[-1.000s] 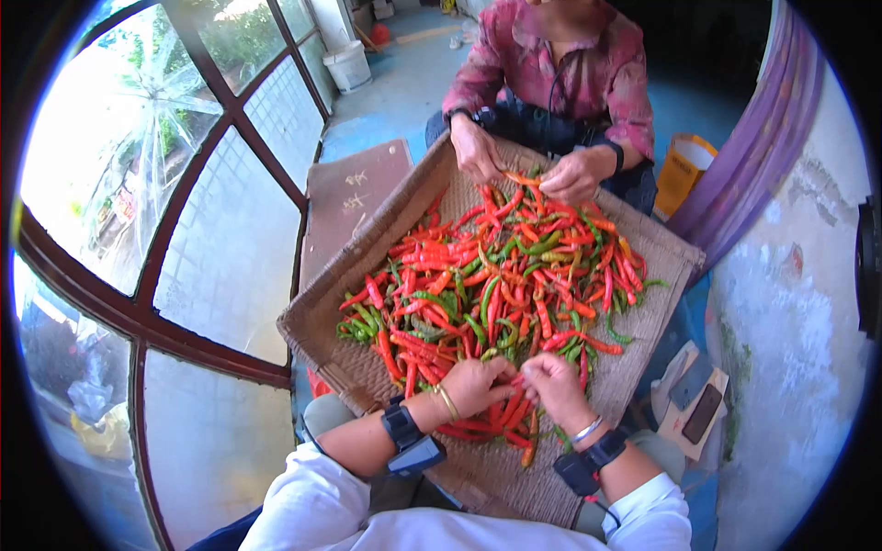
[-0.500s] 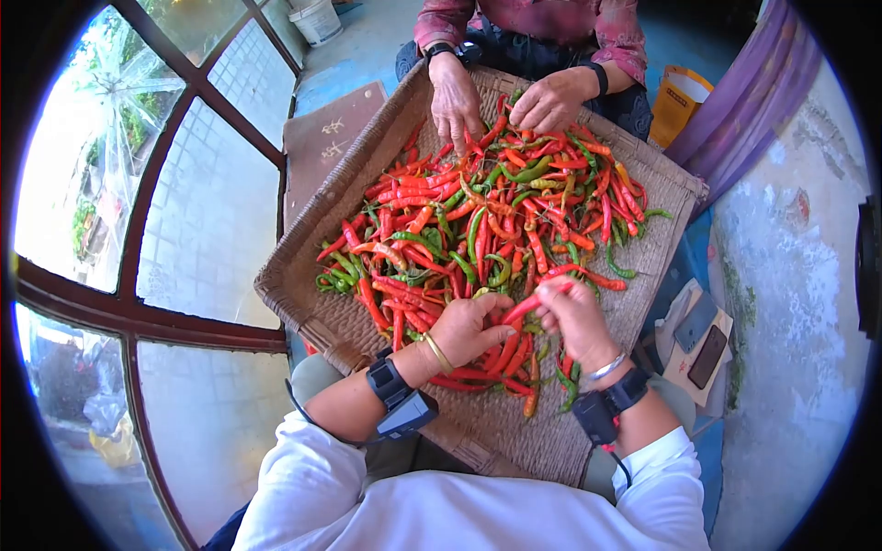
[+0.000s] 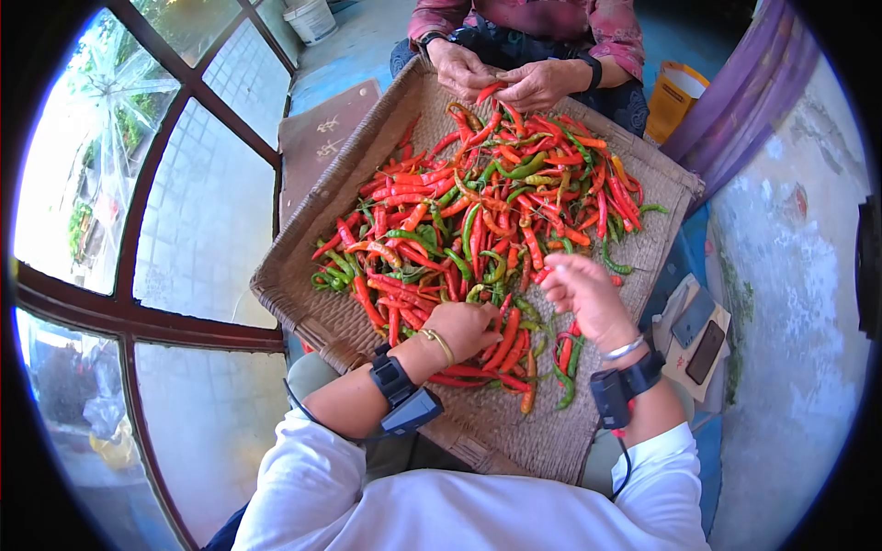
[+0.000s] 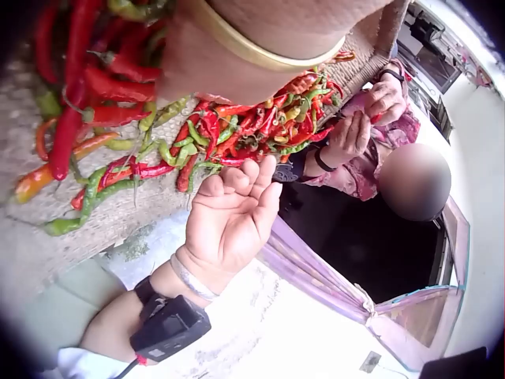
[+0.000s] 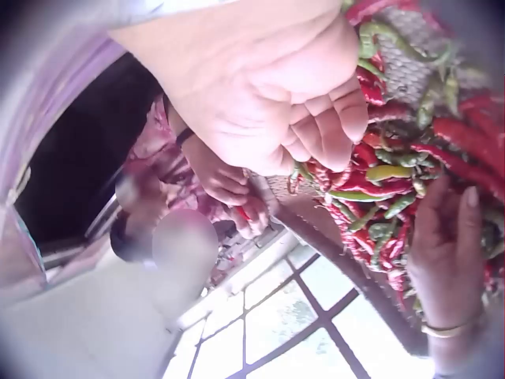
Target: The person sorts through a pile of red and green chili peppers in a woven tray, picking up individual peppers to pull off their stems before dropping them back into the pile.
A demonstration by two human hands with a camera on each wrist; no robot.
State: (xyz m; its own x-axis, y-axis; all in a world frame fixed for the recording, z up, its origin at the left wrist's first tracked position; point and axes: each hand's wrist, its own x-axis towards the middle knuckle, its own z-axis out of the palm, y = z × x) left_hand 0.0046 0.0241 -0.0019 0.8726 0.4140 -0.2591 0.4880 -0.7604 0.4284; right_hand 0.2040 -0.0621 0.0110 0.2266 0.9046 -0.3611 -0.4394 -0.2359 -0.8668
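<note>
Red, green and orange chili peppers (image 3: 478, 220) lie heaped in a square woven basket (image 3: 542, 441). Low in the heap, the left hand (image 3: 459, 329) touches peppers, its fingertips partly hidden; the right wrist view shows that hand (image 5: 446, 253) with fingers fairly straight among them. Raised above the right part of the heap is the right hand (image 3: 586, 296), its palm turned up. Its fingers are loosely bent, and in the left wrist view this hand (image 4: 229, 217) holds nothing visible.
Across the basket, another person's hands (image 3: 501, 81) hold a red pepper. Two phones (image 3: 705, 352) lie on a pale board at the right. A brown board (image 3: 322, 138) stands left of the basket, beside framed windows. A yellow box (image 3: 678, 96) is beyond.
The red pepper between the two hands has left their grasp. The right hand has moved right and turned palm up; the left has lowered onto the heap. The other person's hands have come together, lifting a pepper.
</note>
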